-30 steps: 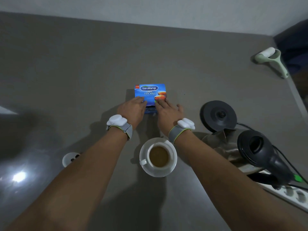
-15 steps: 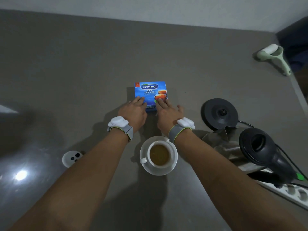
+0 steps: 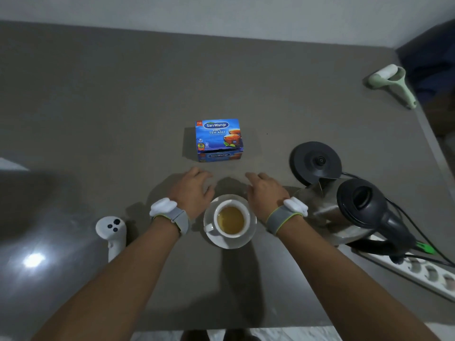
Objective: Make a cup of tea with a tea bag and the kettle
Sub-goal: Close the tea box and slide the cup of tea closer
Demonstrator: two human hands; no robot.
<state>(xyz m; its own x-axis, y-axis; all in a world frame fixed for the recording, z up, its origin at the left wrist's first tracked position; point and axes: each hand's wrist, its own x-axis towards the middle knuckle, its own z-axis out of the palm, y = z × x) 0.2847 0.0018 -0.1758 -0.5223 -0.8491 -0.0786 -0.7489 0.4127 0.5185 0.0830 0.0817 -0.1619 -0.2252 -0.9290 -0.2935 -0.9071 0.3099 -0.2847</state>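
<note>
Both hands have drawn back from the blue tea box [image 3: 218, 139], which now sits untouched on the grey counter [image 3: 98, 107], farther away than the cup. Left hand [image 3: 193, 190] and right hand [image 3: 264, 190] hover empty with fingers loosely spread, flanking the cup of tea [image 3: 231, 219] on its saucer [image 3: 251, 232]. To the right, the kettle [image 3: 344, 212] stands near its round base [image 3: 316, 162].

A white controller [image 3: 111, 231], green lint roller [image 3: 391, 81] and power strip [image 3: 418, 273] lie on the counter [image 3: 98, 94].

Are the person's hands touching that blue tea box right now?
Apart. The head view shows bare countertop between the tea box and the fingertips of both the left hand and right hand.
</note>
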